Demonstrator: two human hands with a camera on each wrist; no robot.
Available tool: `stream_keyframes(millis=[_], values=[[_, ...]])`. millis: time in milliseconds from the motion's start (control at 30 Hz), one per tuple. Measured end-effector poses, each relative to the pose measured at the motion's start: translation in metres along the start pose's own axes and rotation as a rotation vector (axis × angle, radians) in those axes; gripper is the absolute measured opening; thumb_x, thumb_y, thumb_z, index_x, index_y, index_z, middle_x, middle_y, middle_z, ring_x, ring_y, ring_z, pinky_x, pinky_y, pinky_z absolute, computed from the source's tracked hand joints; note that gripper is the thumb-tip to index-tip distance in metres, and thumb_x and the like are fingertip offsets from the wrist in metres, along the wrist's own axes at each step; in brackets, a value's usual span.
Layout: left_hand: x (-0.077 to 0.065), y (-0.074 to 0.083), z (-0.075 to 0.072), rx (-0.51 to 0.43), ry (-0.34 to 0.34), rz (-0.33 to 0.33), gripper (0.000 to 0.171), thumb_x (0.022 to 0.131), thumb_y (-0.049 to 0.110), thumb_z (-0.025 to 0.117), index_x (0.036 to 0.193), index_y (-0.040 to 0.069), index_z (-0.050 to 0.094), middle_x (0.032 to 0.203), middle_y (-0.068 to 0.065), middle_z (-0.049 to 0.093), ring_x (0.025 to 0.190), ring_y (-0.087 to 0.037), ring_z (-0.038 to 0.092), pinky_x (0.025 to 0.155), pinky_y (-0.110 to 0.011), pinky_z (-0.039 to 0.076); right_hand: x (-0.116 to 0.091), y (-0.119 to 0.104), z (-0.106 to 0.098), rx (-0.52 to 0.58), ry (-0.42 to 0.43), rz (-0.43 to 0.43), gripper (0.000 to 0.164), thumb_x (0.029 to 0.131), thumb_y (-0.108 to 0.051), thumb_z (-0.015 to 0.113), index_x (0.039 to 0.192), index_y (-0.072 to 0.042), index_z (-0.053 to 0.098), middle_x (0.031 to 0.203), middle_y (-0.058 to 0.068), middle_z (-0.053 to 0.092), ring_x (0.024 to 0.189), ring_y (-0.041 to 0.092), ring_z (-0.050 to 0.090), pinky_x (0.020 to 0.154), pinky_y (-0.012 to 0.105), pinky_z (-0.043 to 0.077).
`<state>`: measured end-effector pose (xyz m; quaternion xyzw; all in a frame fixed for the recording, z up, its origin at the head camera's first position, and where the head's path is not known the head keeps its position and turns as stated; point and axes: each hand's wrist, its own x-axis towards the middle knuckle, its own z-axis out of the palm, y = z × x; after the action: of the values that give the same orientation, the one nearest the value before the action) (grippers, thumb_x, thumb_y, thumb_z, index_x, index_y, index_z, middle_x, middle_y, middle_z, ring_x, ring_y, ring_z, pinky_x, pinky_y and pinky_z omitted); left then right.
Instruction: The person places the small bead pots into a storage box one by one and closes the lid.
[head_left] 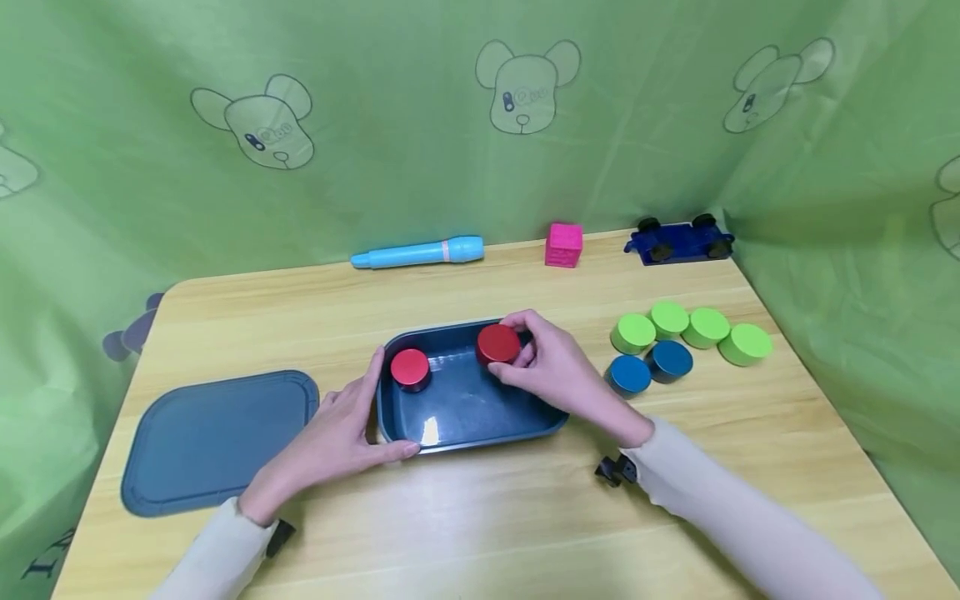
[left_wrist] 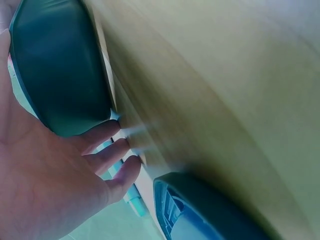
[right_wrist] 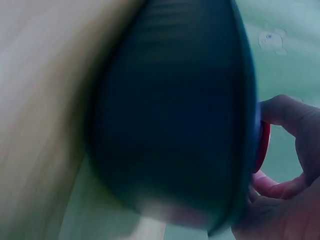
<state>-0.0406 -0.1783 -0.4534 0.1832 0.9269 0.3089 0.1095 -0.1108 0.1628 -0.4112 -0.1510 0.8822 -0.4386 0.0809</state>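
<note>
A dark blue rectangular container [head_left: 465,417] with rounded corners sits mid-table, its left end held by my left hand [head_left: 341,429], thumb at the front rim and fingers along the left side. Inside it, toward the left, stands a red cylinder [head_left: 410,369]. My right hand [head_left: 551,362] pinches a second, darker red cylinder [head_left: 498,344] between thumb and fingers over the container's back right part. In the right wrist view the container's outer wall [right_wrist: 175,110] hides most of that red cylinder [right_wrist: 262,147].
Left of the container lies a flat dark blue lid [head_left: 217,442]. Several green cylinders [head_left: 705,327] and two blue cylinders [head_left: 628,376] stand on the right. Along the back are a light blue pen-shaped thing [head_left: 420,252], a pink cube [head_left: 564,245] and an upturned blue toy car [head_left: 681,242].
</note>
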Motion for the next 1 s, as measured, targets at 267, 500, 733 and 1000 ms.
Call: stream_keyframes(millis=[267, 500, 733, 1000], values=[[-0.001, -0.001, -0.001, 0.000, -0.003, -0.007, 0.138, 0.083, 0.084, 0.075, 0.177, 0.021, -0.004, 0.173, -0.017, 0.036, 0.156, -0.038, 0.039, 0.119, -0.067, 0.028, 0.014, -0.003, 0.032, -0.085, -0.075, 0.024, 0.058, 0.091, -0.023, 0.092, 0.139, -0.007, 0.063, 0.110, 0.005, 0.069, 0.077, 0.016, 0.067, 0.072, 0.034, 0.058], [0.000, -0.001, -0.001, -0.001, 0.001, 0.002, 0.136, 0.085, 0.084, 0.074, 0.177, 0.023, -0.005, 0.173, -0.016, 0.036, 0.156, -0.037, 0.039, 0.119, -0.068, 0.029, 0.019, -0.006, 0.051, -0.126, -0.084, 0.027, 0.055, 0.091, -0.021, 0.092, 0.138, -0.007, 0.066, 0.117, 0.006, 0.067, 0.082, 0.014, 0.067, 0.074, 0.032, 0.058], [0.000, -0.002, 0.000, -0.006, 0.012, 0.012, 0.135, 0.086, 0.083, 0.074, 0.177, 0.022, -0.004, 0.172, -0.017, 0.038, 0.156, -0.038, 0.039, 0.117, -0.068, 0.030, 0.019, -0.009, 0.058, -0.143, -0.105, 0.045, 0.060, 0.092, -0.017, 0.092, 0.145, -0.010, 0.065, 0.117, 0.009, 0.063, 0.080, 0.012, 0.068, 0.076, 0.032, 0.058], [0.000, 0.000, -0.001, 0.001, 0.017, 0.020, 0.135, 0.086, 0.082, 0.074, 0.177, 0.018, -0.003, 0.170, -0.019, 0.040, 0.154, -0.039, 0.041, 0.116, -0.068, 0.032, 0.021, -0.007, 0.059, -0.106, -0.088, 0.042, 0.056, 0.092, -0.011, 0.089, 0.141, -0.004, 0.063, 0.115, 0.009, 0.063, 0.086, 0.013, 0.068, 0.079, 0.030, 0.059]])
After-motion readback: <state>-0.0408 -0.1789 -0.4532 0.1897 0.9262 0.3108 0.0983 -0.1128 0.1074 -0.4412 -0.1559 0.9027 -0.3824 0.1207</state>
